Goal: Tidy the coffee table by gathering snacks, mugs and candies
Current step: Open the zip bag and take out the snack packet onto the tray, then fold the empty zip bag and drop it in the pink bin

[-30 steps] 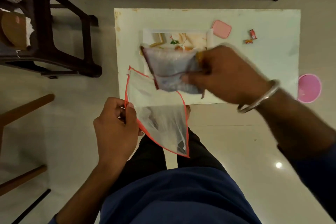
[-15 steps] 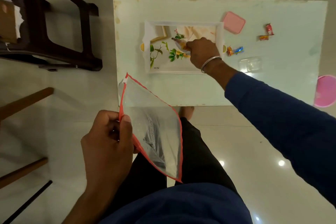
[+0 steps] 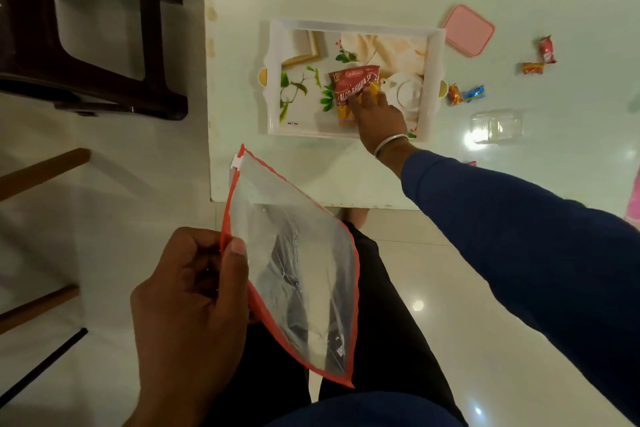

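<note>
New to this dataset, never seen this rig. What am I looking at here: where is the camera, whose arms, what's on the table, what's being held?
There is no robot here. A person wears one wide-angle camera on the head, so you look down over their own arms and legs at a white coffee table.

The left hand pinches the red edge of a clear zip pouch, held open above the lap. The right hand reaches into a white printed tray on the table, its fingers on a red snack packet lying there.

Also on the table: a pink lid, four small wrapped candies to the right of the tray, and a clear plastic container.
</note>
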